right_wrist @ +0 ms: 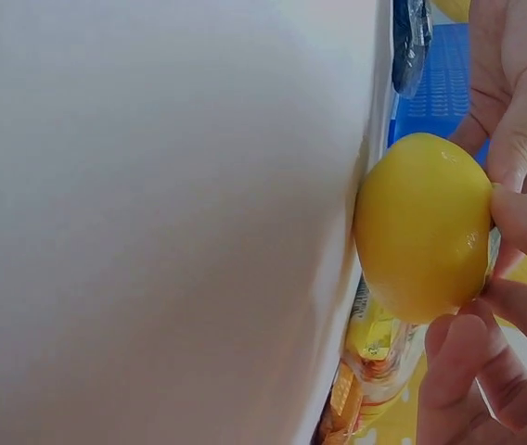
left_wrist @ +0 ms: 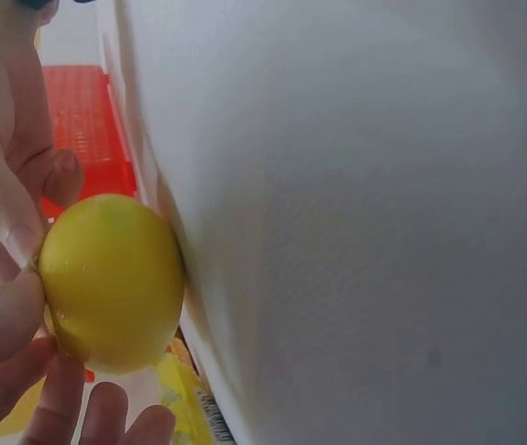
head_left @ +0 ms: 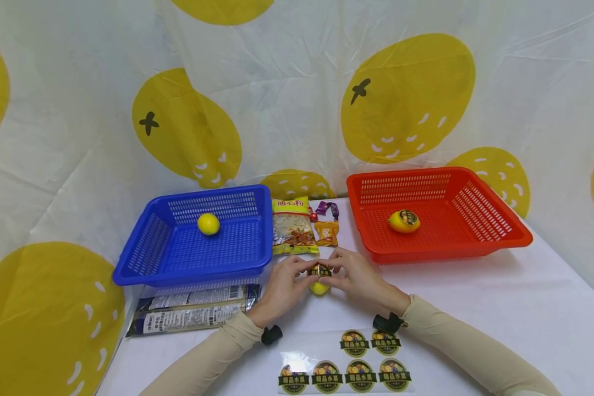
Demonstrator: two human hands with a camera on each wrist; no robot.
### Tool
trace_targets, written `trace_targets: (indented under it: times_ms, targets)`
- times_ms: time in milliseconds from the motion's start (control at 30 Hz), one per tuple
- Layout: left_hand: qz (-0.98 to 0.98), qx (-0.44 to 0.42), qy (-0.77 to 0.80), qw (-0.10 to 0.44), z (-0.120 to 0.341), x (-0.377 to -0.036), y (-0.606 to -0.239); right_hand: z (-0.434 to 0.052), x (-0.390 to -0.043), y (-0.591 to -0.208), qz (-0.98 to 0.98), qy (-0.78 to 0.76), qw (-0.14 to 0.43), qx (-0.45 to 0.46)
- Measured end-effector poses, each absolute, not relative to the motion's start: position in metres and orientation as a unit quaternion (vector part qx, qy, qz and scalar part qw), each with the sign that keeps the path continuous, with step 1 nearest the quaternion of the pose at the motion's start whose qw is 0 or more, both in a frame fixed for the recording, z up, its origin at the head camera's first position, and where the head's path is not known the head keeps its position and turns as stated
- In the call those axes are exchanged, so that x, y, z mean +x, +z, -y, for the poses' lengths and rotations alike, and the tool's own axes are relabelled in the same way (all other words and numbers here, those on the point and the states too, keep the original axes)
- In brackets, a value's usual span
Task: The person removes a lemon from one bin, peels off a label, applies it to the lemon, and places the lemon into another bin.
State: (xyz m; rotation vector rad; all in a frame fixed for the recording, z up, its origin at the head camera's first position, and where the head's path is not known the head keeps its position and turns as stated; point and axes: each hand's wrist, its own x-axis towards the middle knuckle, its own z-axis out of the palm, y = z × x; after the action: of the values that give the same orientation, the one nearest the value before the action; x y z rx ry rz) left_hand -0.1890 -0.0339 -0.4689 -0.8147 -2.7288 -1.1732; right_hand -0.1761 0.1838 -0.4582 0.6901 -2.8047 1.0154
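Observation:
A yellow lemon (head_left: 319, 289) rests on the white table between my two hands. A round dark fruit label sticker (head_left: 319, 270) lies over its top. My left hand (head_left: 286, 283) pinches the sticker's left edge with thumb and index finger, right at the lemon's skin. From the opposite side my right hand (head_left: 358, 279) pinches the right edge the same way. Both wrist views show the bare side of the lemon (left_wrist: 115, 283), with fingertips of both hands meeting along its top. The sticker itself is mostly hidden there.
Left stands a blue basket (head_left: 195, 272) with one plain lemon (head_left: 208, 224); right, a red basket (head_left: 455, 250) with a labelled lemon (head_left: 403, 221). Snack packets (head_left: 294, 225) lie between them. Dark long packs (head_left: 193, 316) lie front left, and a sticker sheet (head_left: 326, 352) in front.

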Motion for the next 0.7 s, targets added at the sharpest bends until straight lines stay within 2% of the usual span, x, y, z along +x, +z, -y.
trace_targets:
  times_ms: [367, 700]
  targets:
    - [0.894, -0.294, -0.337, 0.023, 0.034, -0.1881, -0.4627, -0.186, -0.1768, -0.4592, 0.907, 0.336, 0.05, 0.248]
    - [0.903, -0.315, -0.288, 0.054, 0.0328, -0.1876, -0.4607, -0.1872, -0.1764, -0.4606, 0.91, 0.325, 0.075, 0.247]
